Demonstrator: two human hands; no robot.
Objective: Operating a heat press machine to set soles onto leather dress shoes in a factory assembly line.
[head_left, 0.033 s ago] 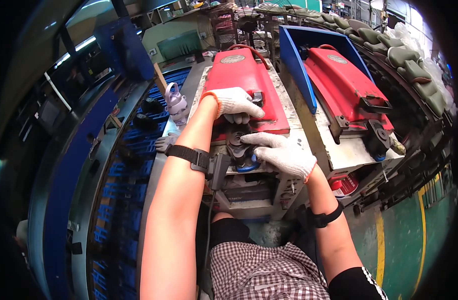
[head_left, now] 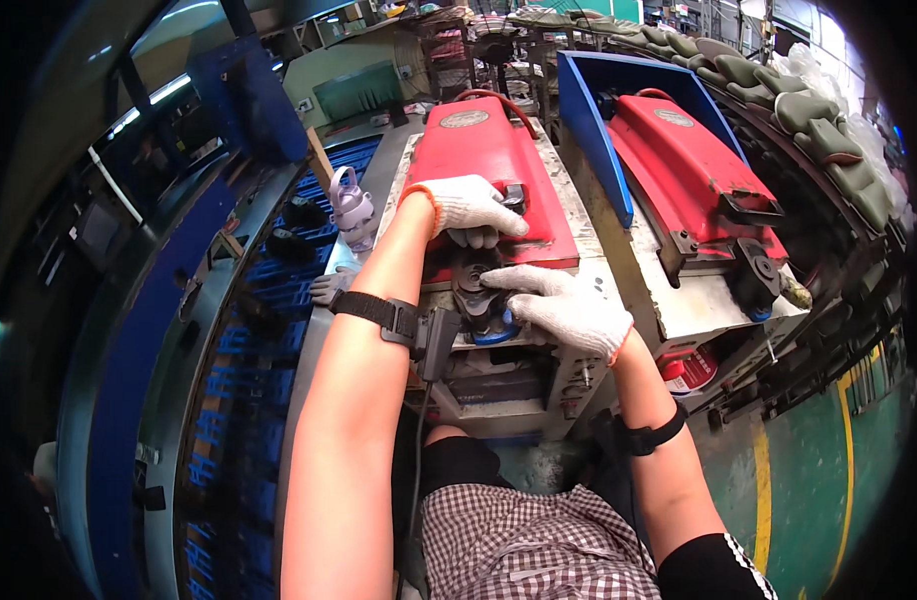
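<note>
My left hand, in a white knit glove with an orange cuff, is closed round the black handle at the front of a red machine cover. Only the handle's end shows past the glove; curled fingertips appear below it. Just under the cover's front edge sits a black metal fixture with a round top and a blue piece at its base. From the right, my gloved right hand reaches to this fixture with fingers stretched out and apart, the forefinger touching its top.
A second red machine cover with a black front fixture stands to the right, behind a blue panel. On the left are a lilac bottle, a grey glove and a blue rack. Green padded pieces line the far right.
</note>
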